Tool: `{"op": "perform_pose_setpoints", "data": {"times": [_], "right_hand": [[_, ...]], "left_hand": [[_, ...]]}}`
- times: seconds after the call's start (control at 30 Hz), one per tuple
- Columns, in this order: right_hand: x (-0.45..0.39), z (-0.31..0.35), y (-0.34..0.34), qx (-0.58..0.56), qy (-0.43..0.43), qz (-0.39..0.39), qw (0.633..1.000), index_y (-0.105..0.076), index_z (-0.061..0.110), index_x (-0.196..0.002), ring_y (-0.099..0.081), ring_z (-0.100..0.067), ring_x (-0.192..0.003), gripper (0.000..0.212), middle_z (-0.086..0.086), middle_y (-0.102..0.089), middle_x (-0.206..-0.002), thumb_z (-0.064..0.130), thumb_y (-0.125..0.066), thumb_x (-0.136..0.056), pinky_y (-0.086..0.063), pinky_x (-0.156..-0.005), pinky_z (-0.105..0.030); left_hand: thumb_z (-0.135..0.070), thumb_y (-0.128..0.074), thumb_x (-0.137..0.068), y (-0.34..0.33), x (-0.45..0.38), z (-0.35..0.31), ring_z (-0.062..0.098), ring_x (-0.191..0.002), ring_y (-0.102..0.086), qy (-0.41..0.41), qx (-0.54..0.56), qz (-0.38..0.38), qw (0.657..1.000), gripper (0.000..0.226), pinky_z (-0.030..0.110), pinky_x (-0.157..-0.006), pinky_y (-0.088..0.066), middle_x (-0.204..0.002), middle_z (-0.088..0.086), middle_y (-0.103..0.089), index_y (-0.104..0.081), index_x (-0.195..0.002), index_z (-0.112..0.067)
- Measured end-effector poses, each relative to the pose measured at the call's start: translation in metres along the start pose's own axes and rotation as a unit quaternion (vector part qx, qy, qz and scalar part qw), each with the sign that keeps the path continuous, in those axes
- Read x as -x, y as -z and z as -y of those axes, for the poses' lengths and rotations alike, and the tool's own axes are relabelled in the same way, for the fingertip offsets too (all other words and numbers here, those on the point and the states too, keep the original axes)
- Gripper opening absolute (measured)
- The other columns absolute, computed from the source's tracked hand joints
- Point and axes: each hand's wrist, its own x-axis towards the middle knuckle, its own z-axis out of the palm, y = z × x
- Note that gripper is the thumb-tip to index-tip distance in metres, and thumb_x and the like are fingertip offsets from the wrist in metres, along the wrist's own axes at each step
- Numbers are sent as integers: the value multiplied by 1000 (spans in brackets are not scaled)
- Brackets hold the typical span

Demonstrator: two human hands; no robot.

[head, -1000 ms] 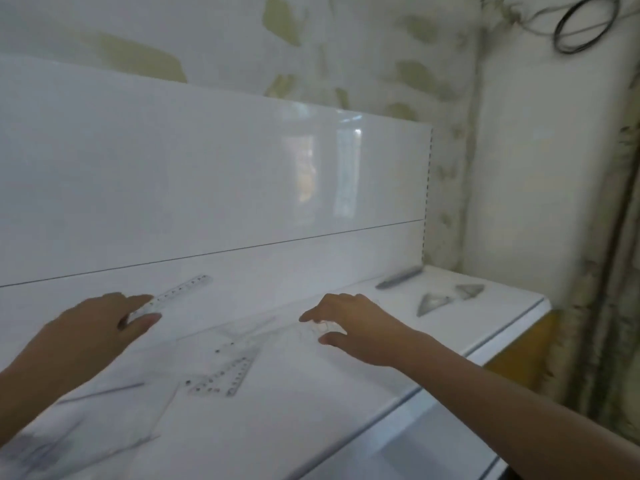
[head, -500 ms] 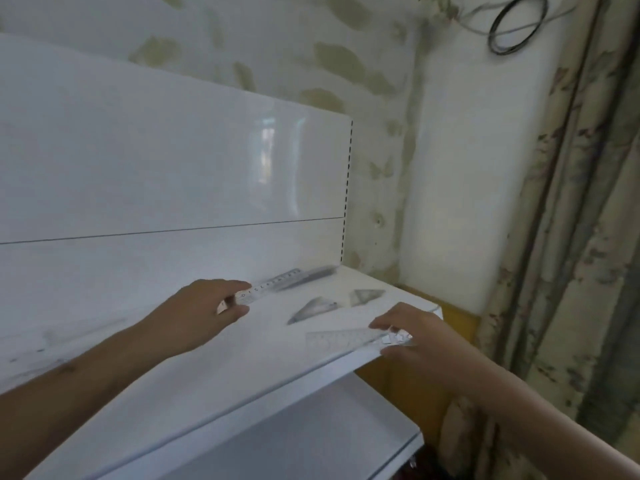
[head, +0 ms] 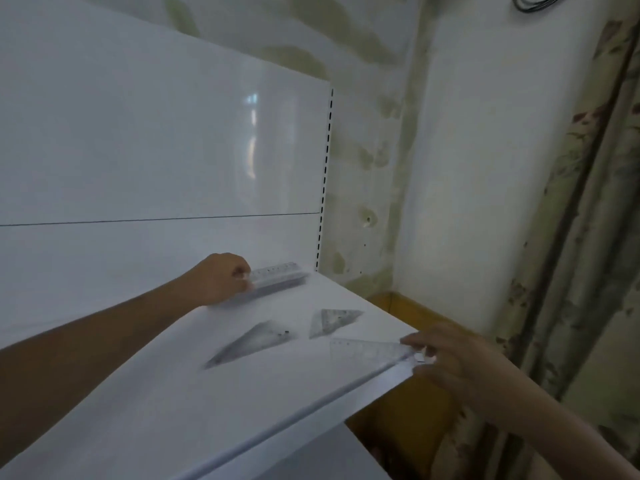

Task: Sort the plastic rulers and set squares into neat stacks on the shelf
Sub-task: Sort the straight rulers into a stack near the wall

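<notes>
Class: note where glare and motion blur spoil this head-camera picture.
Head view: window glare streaks the glossy back panel; motion blur smears the long set square and the ruler in the left hand; the right hand looks soft.

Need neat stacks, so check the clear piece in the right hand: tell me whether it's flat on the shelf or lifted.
Cannot tell. The right hand pinches the clear piece at the shelf's front corner; blur hides any gap.

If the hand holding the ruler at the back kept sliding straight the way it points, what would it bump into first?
Probably nothing on the shelf. The left hand points right along the back panel with its ruler, and past the ruler's tip only the shelf's end shows, then the wall. Depth is hard to judge.
</notes>
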Motion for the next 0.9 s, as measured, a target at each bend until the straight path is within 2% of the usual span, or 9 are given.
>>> {"op": "perform_pose_setpoints", "data": {"times": [0.17, 0.3, 0.4, 0.47, 0.53, 0.6, 0.67, 0.83, 0.9], "right_hand": [[-71, -35, 6, -33, 21, 11, 999, -54, 52, -111, -48, 12, -100, 27, 31, -53, -101, 38, -62, -89, -38, -79, -7], [-117, -53, 5, -60, 57, 3, 997, -58, 50, -108, -53, 7, -101, 27, 29, -57, -103, 32, -64, -89, -39, -80, -5], [-144, -66, -6, -82, 72, 4, 994, -59, 49, -109, -55, 4, -100, 25, 25, -59, -105, 34, -63, -89, -43, -82, -12], [-167, -72, -15, -97, 82, 7, 992, -60, 48, -106, -56, 4, -98, 24, 21, -60, -105, 33, -65, -88, -44, -83, -15], [-194, -78, -26, -122, 91, 16, 988, -64, 41, -107, -57, 1, -97, 23, 19, -61, -103, 30, -67, -88, -46, -85, -19], [-224, -80, -40, -130, 123, 15, 984, -65, 38, -109, -57, 1, -97, 22, 21, -60, -101, 33, -67, -87, -45, -83, -19], [-253, -73, -54, -145, 166, 21, 975, -62, 43, -107, -55, 5, -99, 23, 24, -58, -102, 36, -67, -85, -40, -79, -10], [-317, -36, -88, -174, 300, 85, 934, -65, 32, -108, -57, 2, -97, 24, 15, -61, -105, 31, -71, -85, -44, -85, -14], [-338, -20, -104, -175, 340, 117, 916, -65, 28, -110, -57, 0, -96, 26, 12, -61, -105, 29, -73, -84, -44, -85, -15]], "left_hand": [[-33, -58, -90, -26, -66, 13, 20, -112, -53, 22, -15, 41, 999, 38, 24, -87, -37, -124, 4, -58, -59, -122, -13], [-47, -52, -78, -48, -91, 21, 18, -83, -57, 32, -11, 58, 998, 28, 28, -71, -39, -87, 0, -57, -58, -79, -20], [-39, -61, -83, -62, -96, 23, 16, -68, -54, 33, -9, 52, 998, 32, 27, -63, -37, -71, 4, -55, -53, -67, -12], [-33, -64, -84, -66, -97, 18, 11, -65, -52, 34, -16, 39, 999, 26, 23, -59, -35, -70, 0, -57, -57, -71, -11], [-31, -65, -84, -69, -95, 12, 16, -78, -58, 43, -38, 40, 998, 17, 24, -65, -38, -83, 0, -63, -61, -84, -15], [-34, -66, -84, -72, -92, 9, 21, -103, -59, 80, -39, 40, 995, 37, 25, -82, -42, -112, 2, -64, -59, -117, -18], [-40, -70, -81, -72, -87, 9, 20, -116, -54, 119, -20, 21, 992, 63, 25, -93, -40, -128, 1, -57, -45, -135, -19], [-64, -69, -69, -58, -40, 22, 12, -127, -44, 195, -22, -28, 980, 90, 25, -105, -32, -140, -8, -45, -33, -143, -27], [-93, -44, -52, -46, -3, 32, 7, -125, -44, 216, -50, -61, 973, 109, 26, -105, -34, -139, -13, -44, -35, -141, -31]]}}
